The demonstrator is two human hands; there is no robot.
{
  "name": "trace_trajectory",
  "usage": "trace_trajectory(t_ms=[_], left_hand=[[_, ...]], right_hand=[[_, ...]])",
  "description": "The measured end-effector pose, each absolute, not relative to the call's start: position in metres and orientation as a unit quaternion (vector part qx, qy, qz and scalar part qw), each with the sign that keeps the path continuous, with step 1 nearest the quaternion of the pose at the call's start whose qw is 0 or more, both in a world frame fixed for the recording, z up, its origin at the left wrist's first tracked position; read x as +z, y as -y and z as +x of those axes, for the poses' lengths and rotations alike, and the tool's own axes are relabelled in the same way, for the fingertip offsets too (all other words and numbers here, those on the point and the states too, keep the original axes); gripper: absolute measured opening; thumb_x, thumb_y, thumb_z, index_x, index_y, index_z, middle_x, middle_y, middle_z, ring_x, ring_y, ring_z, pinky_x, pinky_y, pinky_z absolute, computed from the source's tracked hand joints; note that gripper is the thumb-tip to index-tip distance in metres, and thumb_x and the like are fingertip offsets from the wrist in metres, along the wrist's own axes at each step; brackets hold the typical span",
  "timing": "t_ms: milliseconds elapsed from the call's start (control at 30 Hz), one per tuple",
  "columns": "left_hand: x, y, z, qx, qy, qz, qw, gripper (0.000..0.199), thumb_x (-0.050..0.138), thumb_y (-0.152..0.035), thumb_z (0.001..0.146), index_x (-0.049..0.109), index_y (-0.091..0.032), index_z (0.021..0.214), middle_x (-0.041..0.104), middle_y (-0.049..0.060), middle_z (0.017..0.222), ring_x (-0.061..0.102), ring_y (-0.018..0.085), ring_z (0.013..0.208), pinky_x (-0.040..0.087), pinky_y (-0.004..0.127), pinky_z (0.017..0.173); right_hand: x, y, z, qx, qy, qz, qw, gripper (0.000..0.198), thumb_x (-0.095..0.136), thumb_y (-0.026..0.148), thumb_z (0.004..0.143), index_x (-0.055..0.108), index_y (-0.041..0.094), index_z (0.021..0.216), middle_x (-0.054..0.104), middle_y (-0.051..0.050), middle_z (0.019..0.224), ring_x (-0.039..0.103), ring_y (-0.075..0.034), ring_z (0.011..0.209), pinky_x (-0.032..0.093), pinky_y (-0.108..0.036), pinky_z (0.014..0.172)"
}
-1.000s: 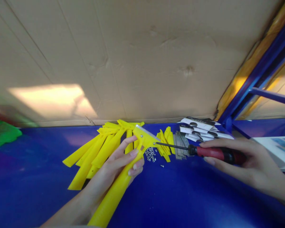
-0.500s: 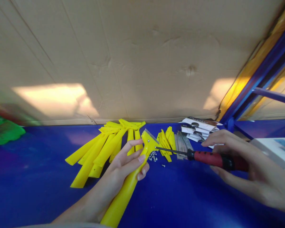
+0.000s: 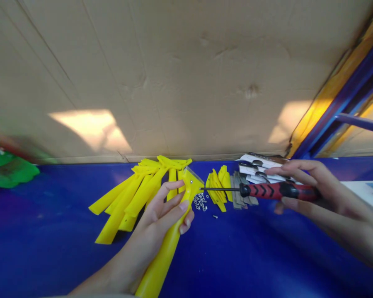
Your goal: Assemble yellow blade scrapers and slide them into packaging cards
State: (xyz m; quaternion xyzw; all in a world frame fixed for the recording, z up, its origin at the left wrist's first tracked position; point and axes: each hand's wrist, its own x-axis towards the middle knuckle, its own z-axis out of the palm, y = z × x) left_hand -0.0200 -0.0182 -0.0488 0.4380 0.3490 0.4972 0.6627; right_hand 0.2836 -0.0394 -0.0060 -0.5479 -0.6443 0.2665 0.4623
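My left hand is wrapped around the neck of a yellow scraper, whose head with a clear blade edge points up and away. One screw shows in that head. The tip of a screwdriver touches the head's right side, at a small screw. My right hand holds its red and black handle loosely from the butt end, thumb below and fingers above. Small screws lie in a pile just beyond the scraper, and a single screw rests apart from them.
Several yellow scraper handles are piled at left on the blue table. Beyond the screws lie yellow plastic pieces, grey metal blades and white packets. A green bag sits far left; cardboard stands behind.
My right hand and the screwdriver's handle have moved up, so the shaft is now nearly level. The handle has turned, showing black chevrons. The view has shifted slightly.
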Motion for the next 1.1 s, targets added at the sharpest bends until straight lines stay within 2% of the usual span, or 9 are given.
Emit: trace_trajectory(t_ms=[100, 200, 267, 333, 400, 500, 633, 833, 1100], left_hand=[[-0.045, 0.022, -0.017, 0.489, -0.362, 0.434, 0.664, 0.039, 0.081, -0.029, 0.09, 0.057, -0.022, 0.12, 0.062, -0.003, 0.068, 0.052, 0.011, 0.057, 0.034, 0.025, 0.057], [-0.039, 0.03, -0.013, 0.483, -0.376, 0.426, 0.666, 0.033, 0.08, -0.028, 0.091, 0.058, -0.023, 0.116, 0.062, -0.003, 0.074, 0.053, 0.01, 0.059, 0.035, 0.025, 0.059], [-0.037, 0.032, -0.013, 0.486, -0.379, 0.429, 0.66, 0.032, 0.08, -0.028, 0.091, 0.059, -0.023, 0.115, 0.061, -0.003, 0.075, 0.053, 0.009, 0.06, 0.036, 0.025, 0.059], [-0.038, 0.03, -0.015, 0.488, -0.379, 0.439, 0.652, 0.033, 0.08, -0.028, 0.092, 0.059, -0.023, 0.117, 0.06, -0.004, 0.072, 0.053, 0.01, 0.059, 0.036, 0.025, 0.059], [-0.042, 0.026, -0.017, 0.489, -0.368, 0.452, 0.649, 0.036, 0.079, -0.028, 0.092, 0.057, -0.023, 0.12, 0.061, -0.004, 0.068, 0.052, 0.01, 0.058, 0.036, 0.025, 0.059], [-0.047, 0.022, -0.019, 0.489, -0.362, 0.461, 0.646, 0.039, 0.078, -0.03, 0.093, 0.055, -0.023, 0.123, 0.062, -0.003, 0.065, 0.052, 0.011, 0.057, 0.035, 0.025, 0.059], [-0.044, 0.022, -0.019, 0.487, -0.366, 0.468, 0.641, 0.039, 0.078, -0.031, 0.092, 0.055, -0.023, 0.122, 0.062, -0.004, 0.064, 0.052, 0.01, 0.056, 0.036, 0.024, 0.059], [-0.041, 0.017, -0.021, 0.51, -0.367, 0.47, 0.619, 0.045, 0.08, -0.03, 0.088, 0.054, -0.022, 0.123, 0.065, -0.003, 0.065, 0.053, 0.011, 0.056, 0.033, 0.025, 0.058], [-0.04, 0.016, -0.009, 0.499, -0.366, 0.473, 0.628, 0.046, 0.083, -0.036, 0.083, 0.056, -0.022, 0.118, 0.064, -0.003, 0.064, 0.052, 0.012, 0.054, 0.033, 0.026, 0.056]], right_hand=[[-0.009, 0.039, 0.285, 0.254, 0.637, -0.554, 0.472, 0.032, 0.07, 0.054, 0.092, 0.061, 0.029, 0.109, 0.078, -0.003, 0.081, 0.073, -0.02, 0.059, 0.06, -0.028, 0.057], [-0.013, 0.036, 0.283, 0.239, 0.597, -0.601, 0.475, 0.036, 0.058, 0.062, 0.098, 0.057, 0.027, 0.09, 0.052, 0.006, 0.042, 0.051, -0.015, 0.034, 0.043, -0.024, 0.037], [-0.014, 0.034, 0.283, 0.276, 0.577, -0.596, 0.485, 0.038, 0.057, 0.064, 0.097, 0.06, 0.027, 0.091, 0.058, 0.003, 0.051, 0.056, -0.016, 0.039, 0.044, -0.025, 0.037], [-0.014, 0.034, 0.284, 0.326, 0.577, -0.558, 0.499, 0.033, 0.068, 0.059, 0.092, 0.062, 0.029, 0.105, 0.075, -0.003, 0.089, 0.07, -0.02, 0.062, 0.058, -0.029, 0.052], [-0.013, 0.035, 0.286, 0.331, 0.597, -0.535, 0.498, 0.039, 0.078, 0.053, 0.086, 0.062, 0.032, 0.114, 0.073, -0.006, 0.12, 0.074, -0.021, 0.08, 0.062, -0.03, 0.067], [-0.013, 0.037, 0.285, 0.283, 0.638, -0.535, 0.477, 0.031, 0.075, 0.051, 0.09, 0.061, 0.029, 0.106, 0.074, -0.002, 0.095, 0.072, -0.017, 0.07, 0.06, -0.027, 0.065], [-0.02, 0.034, 0.278, 0.265, 0.616, -0.58, 0.464, 0.034, 0.055, 0.059, 0.102, 0.054, 0.027, 0.089, 0.053, 0.007, 0.048, 0.052, -0.013, 0.036, 0.039, -0.024, 0.038], [-0.024, 0.033, 0.278, 0.324, 0.638, -0.496, 0.492, 0.034, 0.072, 0.05, 0.092, 0.059, 0.029, 0.115, 0.072, 0.0, 0.09, 0.069, -0.016, 0.064, 0.057, -0.028, 0.061], [-0.02, 0.033, 0.279, 0.233, 0.611, -0.57, 0.497, 0.036, 0.053, 0.06, 0.101, 0.054, 0.025, 0.093, 0.047, 0.01, 0.045, 0.045, -0.012, 0.034, 0.034, -0.023, 0.035]])
